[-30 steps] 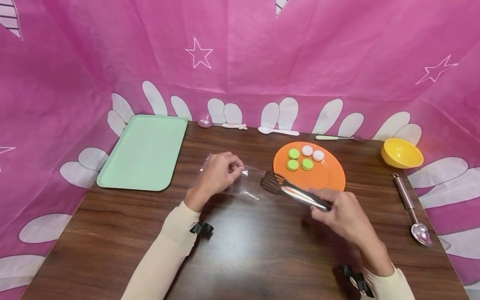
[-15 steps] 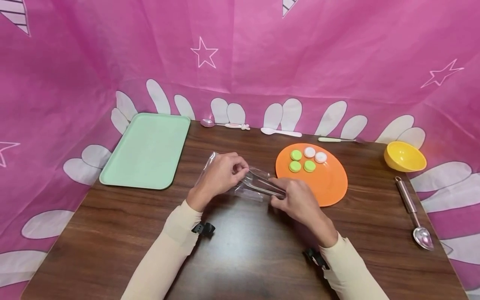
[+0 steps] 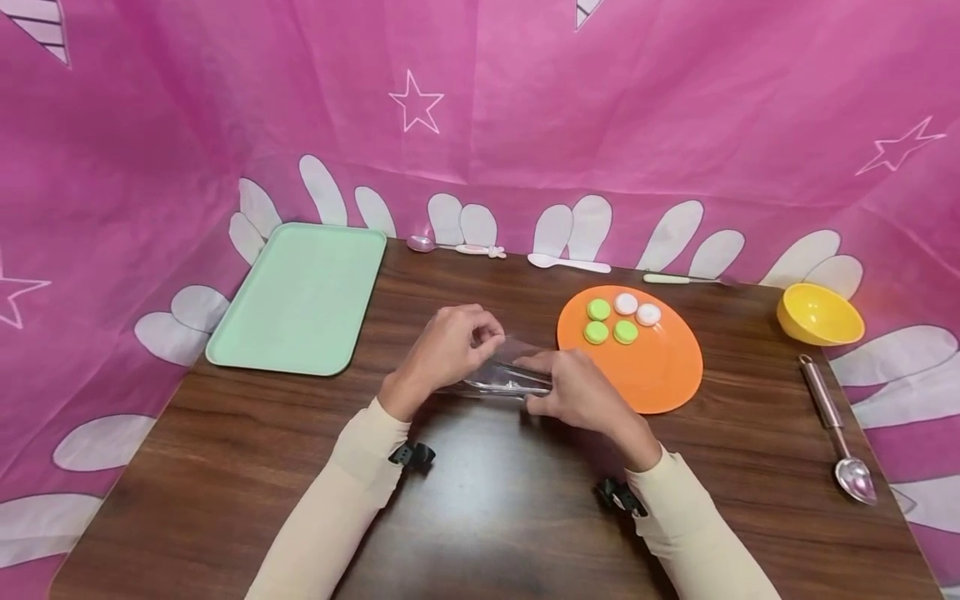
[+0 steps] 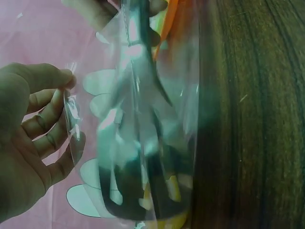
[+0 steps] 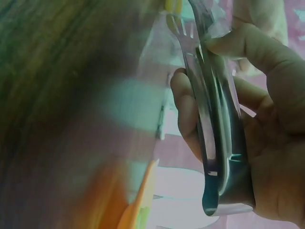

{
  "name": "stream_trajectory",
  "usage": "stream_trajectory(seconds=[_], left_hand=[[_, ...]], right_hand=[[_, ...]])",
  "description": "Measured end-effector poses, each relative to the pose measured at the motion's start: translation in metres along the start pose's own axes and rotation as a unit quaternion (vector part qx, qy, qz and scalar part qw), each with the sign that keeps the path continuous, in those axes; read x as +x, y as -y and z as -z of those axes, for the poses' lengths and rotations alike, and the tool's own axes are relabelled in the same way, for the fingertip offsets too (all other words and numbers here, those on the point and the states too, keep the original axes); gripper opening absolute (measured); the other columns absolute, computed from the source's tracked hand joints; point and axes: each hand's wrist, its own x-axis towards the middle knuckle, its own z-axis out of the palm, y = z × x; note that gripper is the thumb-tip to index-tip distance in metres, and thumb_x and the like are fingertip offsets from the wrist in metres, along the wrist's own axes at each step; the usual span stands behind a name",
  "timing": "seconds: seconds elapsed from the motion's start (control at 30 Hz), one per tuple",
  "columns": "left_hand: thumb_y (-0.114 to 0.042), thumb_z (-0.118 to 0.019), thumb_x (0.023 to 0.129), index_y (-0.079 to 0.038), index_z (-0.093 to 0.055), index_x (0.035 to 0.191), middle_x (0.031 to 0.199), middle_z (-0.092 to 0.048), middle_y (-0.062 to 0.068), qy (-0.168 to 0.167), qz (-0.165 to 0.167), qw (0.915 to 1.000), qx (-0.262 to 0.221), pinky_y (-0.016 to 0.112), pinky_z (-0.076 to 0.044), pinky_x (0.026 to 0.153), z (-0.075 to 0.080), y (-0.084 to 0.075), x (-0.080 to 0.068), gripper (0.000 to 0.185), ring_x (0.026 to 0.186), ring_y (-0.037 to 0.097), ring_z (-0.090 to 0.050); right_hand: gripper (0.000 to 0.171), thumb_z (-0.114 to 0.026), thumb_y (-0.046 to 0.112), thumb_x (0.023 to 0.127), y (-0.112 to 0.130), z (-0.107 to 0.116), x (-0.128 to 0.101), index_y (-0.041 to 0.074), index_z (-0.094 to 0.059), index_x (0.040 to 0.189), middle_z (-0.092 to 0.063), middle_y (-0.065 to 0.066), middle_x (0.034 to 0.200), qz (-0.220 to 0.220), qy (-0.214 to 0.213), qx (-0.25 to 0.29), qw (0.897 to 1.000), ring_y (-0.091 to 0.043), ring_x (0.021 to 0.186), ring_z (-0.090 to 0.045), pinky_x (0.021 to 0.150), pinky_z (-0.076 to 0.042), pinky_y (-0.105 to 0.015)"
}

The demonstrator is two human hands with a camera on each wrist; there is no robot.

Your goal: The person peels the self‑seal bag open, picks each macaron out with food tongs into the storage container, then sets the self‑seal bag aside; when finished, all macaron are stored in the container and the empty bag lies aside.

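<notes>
My left hand pinches the edge of a clear plastic bag between thumb and forefinger. In my right hand I grip a pair of tongs, thumb on one arm and fingers round the other. Seen from the left wrist, the slotted dark head of the tongs lies within the bag; whether it holds anything I cannot tell through the shiny plastic. Just right of my right hand is an orange plate bearing three green macarons and two pale pink macarons.
A mint tray lies at the left. Along the back are a pink-handled spoon, a white spoon and a pale-handled utensil. On the right stand a yellow bowl and a metal scoop.
My right hand has moved left with the tongs, away from the plate's front, and their head has gone into the bag. My left hand keeps its pinch on the bag.
</notes>
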Motion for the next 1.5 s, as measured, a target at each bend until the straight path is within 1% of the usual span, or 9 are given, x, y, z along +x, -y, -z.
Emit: stream_trajectory(seconds=[0.17,0.4,0.7,0.83,0.93,1.1,1.23,1.37,1.5], left_hand=[[-0.013,-0.076,0.097,-0.010,-0.081,0.095,0.082,-0.071,0.000,0.005,0.004,1.0000,-0.006,0.026,-0.053,0.074,-0.001,-0.001,0.001,0.006,0.076,0.011,-0.063],[-0.014,-0.078,0.097,-0.011,-0.081,0.095,0.082,-0.072,-0.001,0.004,0.009,0.9999,-0.008,0.026,-0.053,0.073,0.000,0.000,0.001,0.005,0.076,0.011,-0.064],[-0.012,-0.076,0.097,-0.010,-0.081,0.093,0.082,-0.071,0.000,0.008,0.023,0.9997,-0.010,0.025,-0.053,0.073,0.002,0.003,0.000,0.006,0.076,0.011,-0.063],[-0.012,-0.076,0.097,-0.011,-0.081,0.094,0.082,-0.071,-0.001,0.013,0.022,0.9997,-0.006,0.026,-0.053,0.073,0.003,0.004,0.000,0.006,0.076,0.012,-0.063],[-0.014,-0.076,0.096,-0.012,-0.081,0.094,0.083,-0.071,-0.002,0.022,0.019,0.9996,0.000,0.024,-0.053,0.073,0.002,0.004,0.001,0.006,0.078,0.012,-0.065],[-0.015,-0.075,0.097,-0.013,-0.081,0.094,0.083,-0.070,-0.004,0.038,0.023,0.9990,0.005,0.024,-0.053,0.073,-0.001,0.004,0.001,0.007,0.080,0.014,-0.066],[-0.015,-0.075,0.098,-0.014,-0.080,0.094,0.082,-0.069,-0.004,0.045,0.028,0.9985,0.007,0.023,-0.051,0.073,-0.003,0.004,0.000,0.007,0.078,0.012,-0.063],[-0.016,-0.076,0.098,-0.013,-0.081,0.094,0.082,-0.069,-0.003,0.050,0.026,0.9984,0.008,0.023,-0.051,0.072,-0.006,0.003,0.000,0.006,0.077,0.009,-0.061],[-0.015,-0.077,0.097,-0.012,-0.081,0.094,0.083,-0.070,-0.003,0.054,0.026,0.9982,0.004,0.022,-0.052,0.072,-0.007,0.002,0.000,0.006,0.076,0.008,-0.061]], right_hand=[[0.050,-0.089,0.013,0.081,0.006,-0.007,0.007,0.007,-0.078,0.129,-0.082,-0.007,0.112,0.003,-0.014,-0.036,0.999,-0.019,0.082,-0.068,0.073,-0.055,-0.031],[0.045,-0.085,0.011,0.082,0.005,-0.006,0.001,0.010,-0.079,0.127,-0.081,-0.005,0.103,0.001,-0.032,-0.026,0.999,-0.016,0.076,-0.063,0.065,-0.048,-0.027],[0.045,-0.082,0.006,0.082,-0.011,0.020,-0.035,0.012,-0.079,0.127,-0.075,-0.003,0.094,-0.053,-0.053,0.010,0.997,-0.014,0.071,-0.057,0.055,-0.041,-0.025],[0.042,-0.081,0.004,0.083,-0.026,0.034,-0.059,0.012,-0.080,0.124,-0.077,-0.003,0.094,-0.062,-0.083,-0.001,0.995,-0.015,0.071,-0.057,0.057,-0.042,-0.024],[0.043,-0.084,0.004,0.082,-0.039,0.045,-0.078,0.009,-0.080,0.125,-0.079,-0.010,0.100,-0.077,-0.107,-0.017,0.991,-0.019,0.079,-0.061,0.062,-0.044,-0.022],[0.049,-0.089,0.008,0.078,-0.070,0.063,-0.113,0.004,-0.078,0.126,-0.077,-0.022,0.098,-0.143,-0.160,-0.057,0.975,-0.025,0.078,-0.061,0.060,-0.042,-0.023],[0.049,-0.089,0.013,0.078,-0.098,0.072,-0.140,0.001,-0.077,0.124,-0.075,-0.030,0.090,-0.199,-0.214,-0.106,0.950,-0.033,0.070,-0.060,0.057,-0.037,-0.031],[0.049,-0.085,0.017,0.080,-0.120,0.073,-0.159,-0.001,-0.076,0.124,-0.074,-0.037,0.090,-0.253,-0.243,-0.124,0.928,-0.048,0.073,-0.065,0.059,-0.035,-0.037],[0.050,-0.084,0.022,0.082,-0.132,0.068,-0.164,0.001,-0.075,0.126,-0.073,-0.038,0.092,-0.275,-0.234,-0.119,0.925,-0.052,0.075,-0.065,0.059,-0.037,-0.040]])
